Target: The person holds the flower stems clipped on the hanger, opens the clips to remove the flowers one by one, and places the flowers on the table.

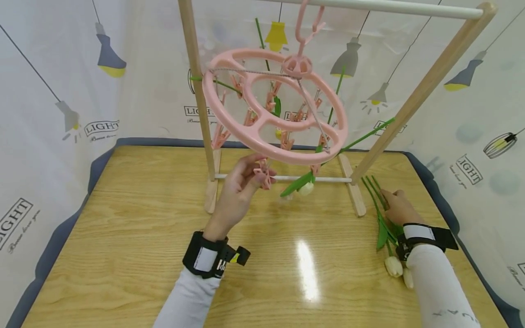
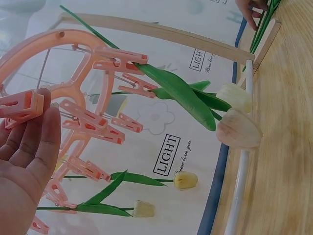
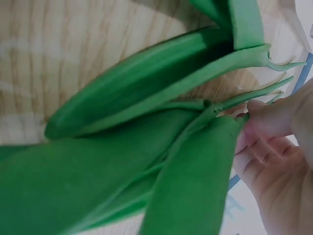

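Observation:
My left hand (image 1: pixel 235 196) pinches a pink clothespin (image 2: pixel 22 108) between thumb and fingers, just below the near rim of a round pink clip hanger (image 1: pixel 283 158). Nothing shows between that clothespin's jaws. Other clothespins on the hanger grip artificial tulips; a white tulip (image 1: pixel 305 188) hangs head down right of the left hand. At the table's right side, my right hand (image 1: pixel 402 208) pinches a green tulip stem (image 3: pixel 244 117) among white tulips (image 1: pixel 393 266) lying on the wood. Broad green leaves (image 3: pixel 195 181) fill much of the right wrist view.
The hanger hooks over the white top bar (image 1: pixel 381 5) of a rack with wooden posts (image 1: pixel 414 98). Its feet (image 1: pixel 352 187) stand on the wooden table (image 1: pixel 135 228), and a white lower bar (image 1: pixel 332 179) joins them. Lamp-printed cloth (image 1: pixel 156 91) surrounds the table.

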A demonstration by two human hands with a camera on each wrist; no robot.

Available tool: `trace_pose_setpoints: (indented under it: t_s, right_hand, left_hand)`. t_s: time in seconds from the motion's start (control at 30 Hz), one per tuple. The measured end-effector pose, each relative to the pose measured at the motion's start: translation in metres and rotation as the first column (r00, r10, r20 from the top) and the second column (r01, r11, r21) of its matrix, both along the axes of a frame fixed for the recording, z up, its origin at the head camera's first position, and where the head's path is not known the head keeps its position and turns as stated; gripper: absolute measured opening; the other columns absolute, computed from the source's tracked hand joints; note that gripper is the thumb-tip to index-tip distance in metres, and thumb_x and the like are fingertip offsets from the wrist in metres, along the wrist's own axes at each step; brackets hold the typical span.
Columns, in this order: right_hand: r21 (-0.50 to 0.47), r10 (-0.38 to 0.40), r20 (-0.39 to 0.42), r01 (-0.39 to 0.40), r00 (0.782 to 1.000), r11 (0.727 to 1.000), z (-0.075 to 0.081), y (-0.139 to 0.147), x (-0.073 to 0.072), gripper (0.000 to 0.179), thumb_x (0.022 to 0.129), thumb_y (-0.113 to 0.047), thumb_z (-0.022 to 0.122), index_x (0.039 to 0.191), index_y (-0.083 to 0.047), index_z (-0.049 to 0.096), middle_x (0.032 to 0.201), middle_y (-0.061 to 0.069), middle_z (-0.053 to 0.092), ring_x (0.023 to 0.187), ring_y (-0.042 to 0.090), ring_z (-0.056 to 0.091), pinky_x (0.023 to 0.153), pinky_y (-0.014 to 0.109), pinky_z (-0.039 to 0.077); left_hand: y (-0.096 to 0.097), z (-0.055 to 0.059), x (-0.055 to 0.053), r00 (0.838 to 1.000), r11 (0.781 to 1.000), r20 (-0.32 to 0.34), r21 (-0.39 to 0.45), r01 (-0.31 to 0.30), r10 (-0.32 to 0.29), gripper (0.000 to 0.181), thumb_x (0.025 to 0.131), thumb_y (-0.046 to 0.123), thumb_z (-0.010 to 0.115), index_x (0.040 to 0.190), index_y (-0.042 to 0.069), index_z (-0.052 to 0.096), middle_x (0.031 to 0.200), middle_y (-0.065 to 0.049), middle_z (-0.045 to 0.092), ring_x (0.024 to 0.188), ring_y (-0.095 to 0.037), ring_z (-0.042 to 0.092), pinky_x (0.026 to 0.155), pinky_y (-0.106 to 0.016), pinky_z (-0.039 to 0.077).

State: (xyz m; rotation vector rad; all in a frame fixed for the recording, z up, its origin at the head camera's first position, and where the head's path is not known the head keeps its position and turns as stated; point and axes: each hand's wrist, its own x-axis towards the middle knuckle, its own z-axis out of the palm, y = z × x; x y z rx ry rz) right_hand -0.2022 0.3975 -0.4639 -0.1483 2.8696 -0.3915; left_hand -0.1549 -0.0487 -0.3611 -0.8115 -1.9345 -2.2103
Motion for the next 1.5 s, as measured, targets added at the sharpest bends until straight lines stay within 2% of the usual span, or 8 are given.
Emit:
trace_pose_setpoints:
  t_s: [0.2,0.43,0.6,0.73,0.87,1.1,1.37,1.5]
  right_hand:
    - [0.015,0.01,0.008,-0.01,1.0,1.0,0.002,0.001,0.0,0.059,0.081,0.014,0.048,0.137,0.022,0.032,0.112,0.052,0.041,0.093,0.057,0.051,0.069,0.059,0.048]
    - [-0.009,0.003,0.04,-0.003,0.999,1.0,0.0,0.009,0.0,0.059,0.083,0.008,0.041,0.139,0.021,0.029,0.113,0.051,0.049,0.105,0.062,0.045,0.08,0.067,0.044]
    - [-0.064,-0.029,0.042,0.032,0.999,0.997,-0.001,0.015,0.001,0.056,0.091,0.004,0.039,0.141,0.022,0.022,0.095,0.041,0.055,0.08,0.046,0.055,0.066,0.053,0.047]
    - [-0.104,-0.039,-0.033,0.035,0.999,0.994,0.006,0.013,0.003,0.051,0.098,-0.002,0.038,0.141,0.022,0.023,0.099,0.042,0.052,0.085,0.048,0.052,0.066,0.054,0.047]
    - [-0.117,-0.021,-0.093,0.01,0.995,0.993,0.02,0.006,0.004,0.046,0.102,-0.01,0.041,0.136,0.021,0.035,0.113,0.047,0.047,0.1,0.056,0.048,0.074,0.064,0.046]
    - [-0.253,0.039,-0.032,-0.046,0.999,0.966,0.055,-0.021,0.004,0.052,0.101,-0.034,0.048,0.128,0.01,0.051,0.115,0.035,0.059,0.102,0.045,0.057,0.081,0.059,0.047]
    - [-0.356,0.095,0.015,-0.083,0.995,0.931,0.1,-0.065,-0.001,0.058,0.097,-0.042,0.054,0.141,-0.005,0.046,0.125,0.026,0.061,0.112,0.038,0.055,0.09,0.061,0.044]
    - [-0.475,0.129,0.045,-0.092,0.991,0.875,0.112,-0.086,-0.001,0.061,0.097,-0.043,0.053,0.149,-0.017,0.035,0.14,0.019,0.054,0.124,0.033,0.049,0.098,0.062,0.042]
  left_hand:
    - [0.0,-0.001,0.0,1.0,1.0,-0.01,0.005,0.003,-0.003,0.04,0.102,0.008,0.046,0.139,-0.006,0.039,0.108,-0.035,0.056,0.097,-0.023,0.062,0.08,-0.016,0.054]
    - [0.002,-0.002,0.0,1.0,1.0,-0.002,0.018,0.02,-0.02,0.039,0.101,0.003,0.046,0.138,-0.007,0.039,0.109,-0.035,0.056,0.097,-0.02,0.062,0.08,-0.016,0.054]
    - [0.004,-0.004,0.0,0.999,0.999,0.005,0.034,0.031,-0.031,0.038,0.1,-0.002,0.045,0.137,-0.008,0.039,0.11,-0.035,0.055,0.098,-0.024,0.062,0.079,-0.016,0.054]
    - [0.004,-0.003,0.001,0.999,0.998,0.006,0.047,0.033,-0.034,0.038,0.099,-0.003,0.045,0.136,-0.009,0.039,0.11,-0.033,0.054,0.099,-0.025,0.061,0.079,-0.016,0.054]
    - [0.005,-0.001,0.003,0.999,0.998,-0.001,0.06,0.036,-0.036,0.038,0.098,-0.005,0.045,0.136,-0.01,0.039,0.108,-0.03,0.054,0.097,-0.02,0.061,0.079,-0.015,0.054]
    - [0.005,-0.001,0.002,0.998,0.996,-0.035,0.077,0.051,-0.048,0.037,0.099,-0.003,0.047,0.135,-0.011,0.04,0.101,-0.018,0.057,0.091,-0.014,0.061,0.076,-0.015,0.054]
    - [0.007,0.0,0.002,0.997,0.995,-0.066,0.087,0.049,-0.043,0.036,0.099,-0.003,0.047,0.133,-0.013,0.041,0.096,-0.01,0.058,0.084,-0.012,0.06,0.071,-0.017,0.053]
    - [0.007,-0.001,0.002,0.997,0.995,-0.062,0.085,0.052,-0.047,0.037,0.097,-0.006,0.046,0.133,-0.013,0.041,0.097,-0.018,0.058,0.084,-0.014,0.06,0.071,-0.016,0.052]
